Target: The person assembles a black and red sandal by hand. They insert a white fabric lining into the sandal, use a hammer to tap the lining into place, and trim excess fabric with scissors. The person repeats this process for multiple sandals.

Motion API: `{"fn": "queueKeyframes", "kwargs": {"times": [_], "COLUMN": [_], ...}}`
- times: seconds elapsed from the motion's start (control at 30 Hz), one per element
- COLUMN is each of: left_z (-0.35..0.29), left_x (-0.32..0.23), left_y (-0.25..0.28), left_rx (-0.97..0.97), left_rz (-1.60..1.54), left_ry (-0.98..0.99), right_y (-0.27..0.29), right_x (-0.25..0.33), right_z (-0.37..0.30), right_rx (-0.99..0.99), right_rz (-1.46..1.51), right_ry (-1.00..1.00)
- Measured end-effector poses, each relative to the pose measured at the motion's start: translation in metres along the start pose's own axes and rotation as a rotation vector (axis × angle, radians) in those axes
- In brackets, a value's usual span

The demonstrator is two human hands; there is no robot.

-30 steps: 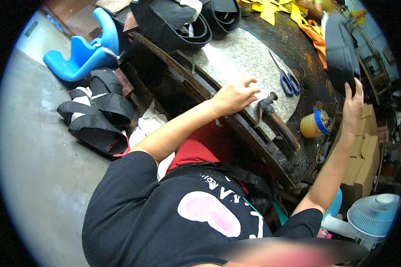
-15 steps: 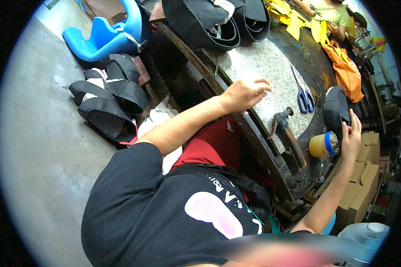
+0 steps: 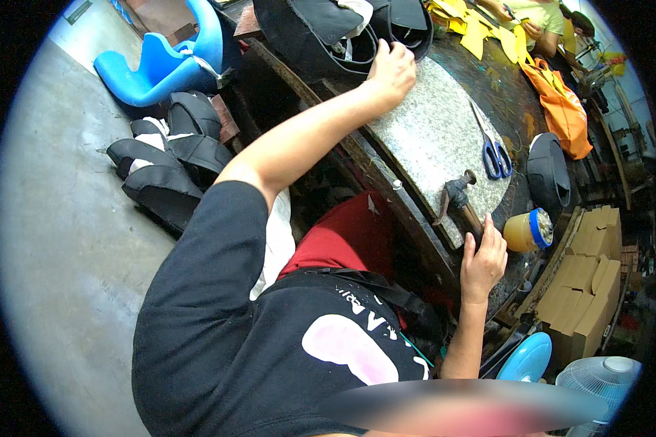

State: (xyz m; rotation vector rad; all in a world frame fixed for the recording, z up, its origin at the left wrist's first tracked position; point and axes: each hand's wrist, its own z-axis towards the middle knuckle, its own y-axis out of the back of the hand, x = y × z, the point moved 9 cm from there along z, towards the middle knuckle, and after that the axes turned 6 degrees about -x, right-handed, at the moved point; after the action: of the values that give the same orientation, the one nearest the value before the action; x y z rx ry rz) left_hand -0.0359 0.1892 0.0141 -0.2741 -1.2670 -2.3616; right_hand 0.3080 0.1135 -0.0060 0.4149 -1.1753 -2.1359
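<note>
My left hand [image 3: 391,76] is at the near rim of a black stitched piece, shaped like a shoe upper [image 3: 306,33], at the far end of the bench. Its fingers are bent and a little apart, and I cannot tell if they touch the rim. My right hand [image 3: 483,266] is at the handle end of a hammer [image 3: 458,195], thumb and fingers apart; it partly hides the handle. The hammer lies on a speckled stone slab [image 3: 430,124]. Blue-handled scissors [image 3: 496,149] lie on the slab's right edge. A jar of yellowish stuff with a blue rim [image 3: 526,229] stands beside my right hand.
Another black piece [image 3: 549,171] lies right of the slab, near an orange bag [image 3: 560,109]. Yellow cut pieces [image 3: 474,33] lie before another person [image 3: 539,22]. Several black pieces [image 3: 157,182] and a blue chair [image 3: 153,69] are at left. Cardboard boxes [image 3: 583,284] and a fan [image 3: 598,382] stand at right.
My left hand has moved away from me, from over the slab to the black pieces. My right hand has come left, from the black piece beside the jar to the hammer's handle.
</note>
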Motion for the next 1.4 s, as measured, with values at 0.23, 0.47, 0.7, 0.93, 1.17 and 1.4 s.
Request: {"fn": "queueKeyframes", "kwargs": {"times": [0.23,0.47,0.7,0.93,1.17,1.4], "left_z": [0.049,0.055,-0.023,-0.094,-0.085,-0.086], "left_x": [0.021,0.1,0.114,-0.063,-0.053,-0.05], "left_y": [0.02,0.166,0.162,-0.02,0.021,0.025], "left_rx": [-0.172,-0.748,-0.491,0.407,-0.181,-0.169], "left_rz": [0.013,-1.226,-1.467,-2.389,-1.489,-1.48], "left_ry": [-0.085,0.167,0.626,1.143,0.601,0.567], "right_y": [0.0,0.0,0.041,0.072,0.083,0.03], "right_x": [-0.003,-0.016,-0.054,-0.047,-0.005,0.013], "right_z": [0.0,-0.009,-0.031,-0.016,0.02,0.038], "right_rx": [0.03,-0.093,-0.316,-0.212,-0.288,0.03], "right_rz": [-0.008,0.172,1.185,0.997,0.692,0.133], "right_ry": [-0.041,-0.106,-0.5,-0.444,-0.158,-0.125]}}
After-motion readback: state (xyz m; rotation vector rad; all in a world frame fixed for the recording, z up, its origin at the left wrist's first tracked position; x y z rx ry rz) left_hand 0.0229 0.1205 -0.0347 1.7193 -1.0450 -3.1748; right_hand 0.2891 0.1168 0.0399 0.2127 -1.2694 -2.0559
